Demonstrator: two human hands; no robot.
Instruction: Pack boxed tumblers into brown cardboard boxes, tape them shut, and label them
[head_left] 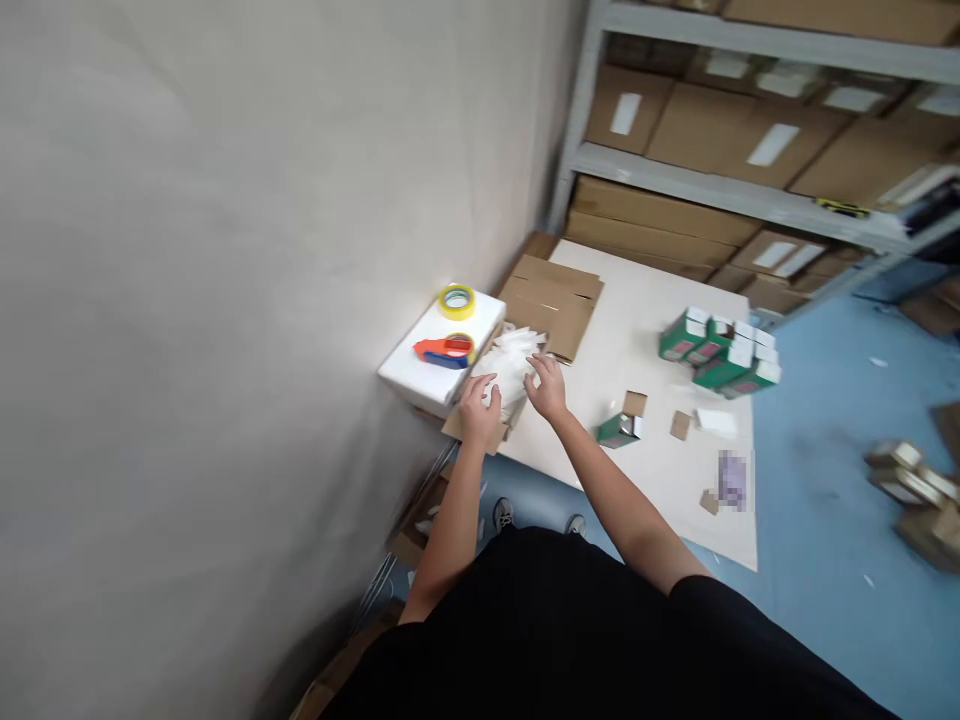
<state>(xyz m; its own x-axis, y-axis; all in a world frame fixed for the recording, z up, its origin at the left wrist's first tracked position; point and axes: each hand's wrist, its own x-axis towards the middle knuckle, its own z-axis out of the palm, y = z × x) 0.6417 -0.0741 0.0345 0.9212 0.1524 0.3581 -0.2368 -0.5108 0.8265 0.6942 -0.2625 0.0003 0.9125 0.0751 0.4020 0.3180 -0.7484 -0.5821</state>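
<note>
An open cardboard box (496,440) at the table's near left is heaped with crumpled white packing material (511,358). At its left side, my left hand (478,408) is open, its thumb and fingers curved apart. Opposite it, my right hand (547,387) is also open, with spread fingers at the right edge of the white material. Both hands are at the heap, and neither grips anything visible. What lies beneath the packing material is hidden.
Left of the box, a white box (401,368) bears a yellow tape roll (457,302) and an orange-and-blue tape dispenser (444,351). Flattened cardboard (551,310) lies behind. Several green cartons (724,366) and a single opened carton (619,430) stand rightward. Shelving (742,200) with boxes stands beyond.
</note>
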